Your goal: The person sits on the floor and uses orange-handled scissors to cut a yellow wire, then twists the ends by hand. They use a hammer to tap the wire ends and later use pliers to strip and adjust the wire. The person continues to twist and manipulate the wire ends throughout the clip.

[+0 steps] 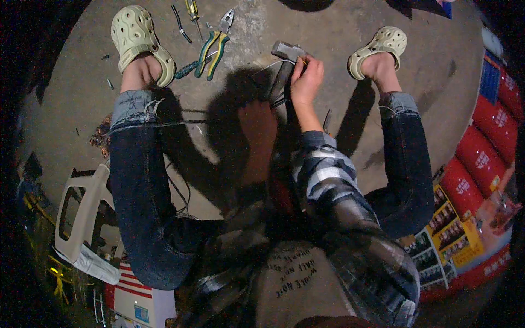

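Note:
Between my legs, my right hand (pixel 307 76) is closed in a pinch at the end of a thin pale wire (pixel 268 66). Right beside its fingertips is the metal hammer (pixel 288 51), its dark handle slanting down toward my left hand. My left hand (pixel 257 116) lies in deep shadow with its fingers curled, and what they hold is hidden. A dark cable (pixel 183 121) runs from beside my left leg toward that hand. Short dark strands show between the two hands, too dim to tell apart.
Beyond my left foot lie pliers (pixel 212 52) with green and yellow handles, a screwdriver (pixel 192 11) and a short black cable piece (pixel 181 24). Copper-coloured scraps (pixel 100 136) and a beige plastic frame (pixel 82 210) sit left of my leg. Red packages (pixel 481 153) line the right.

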Demonstrator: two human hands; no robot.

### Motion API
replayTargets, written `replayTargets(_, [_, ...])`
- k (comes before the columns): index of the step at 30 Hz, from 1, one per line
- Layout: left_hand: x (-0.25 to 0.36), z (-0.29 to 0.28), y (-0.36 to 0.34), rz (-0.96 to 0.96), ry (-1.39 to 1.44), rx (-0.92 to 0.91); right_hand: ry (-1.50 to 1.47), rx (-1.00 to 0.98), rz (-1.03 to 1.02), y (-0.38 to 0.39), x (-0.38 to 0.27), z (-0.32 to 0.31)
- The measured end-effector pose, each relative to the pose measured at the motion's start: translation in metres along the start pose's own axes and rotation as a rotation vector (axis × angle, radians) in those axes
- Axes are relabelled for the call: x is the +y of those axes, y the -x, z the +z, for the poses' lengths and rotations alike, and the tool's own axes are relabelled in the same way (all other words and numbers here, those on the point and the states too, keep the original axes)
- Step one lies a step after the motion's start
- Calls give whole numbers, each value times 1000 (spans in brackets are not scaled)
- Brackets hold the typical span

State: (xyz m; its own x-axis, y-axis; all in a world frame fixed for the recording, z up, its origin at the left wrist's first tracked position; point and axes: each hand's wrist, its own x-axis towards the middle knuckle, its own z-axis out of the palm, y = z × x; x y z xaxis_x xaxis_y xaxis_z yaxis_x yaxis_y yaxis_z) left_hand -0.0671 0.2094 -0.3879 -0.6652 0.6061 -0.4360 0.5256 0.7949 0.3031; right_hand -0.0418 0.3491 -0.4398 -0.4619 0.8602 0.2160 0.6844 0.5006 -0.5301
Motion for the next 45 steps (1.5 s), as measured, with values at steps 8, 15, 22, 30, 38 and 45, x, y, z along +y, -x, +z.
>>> replayTargets(8, [-2,12,1,-42,26,-38,-32,6,14,3,-1,1])
replayTargets(15, [-5,25,-9,-3,58,-88,-108,56,245,-3,-1,-6])
replayTargets(22, [-7,26,-2,-84,74,-82,-444,29,376,-1,4,1])
replayTargets(30, [-9,32,-8,-99,105,-115,-689,-46,581,-12,0,-12])
replayTargets(38, [-8,36,-7,-90,109,-85,-634,-37,643,-18,2,-16])
replayTargets(45, [-3,28,-9,-138,110,-103,-220,4,192,-8,1,-7])
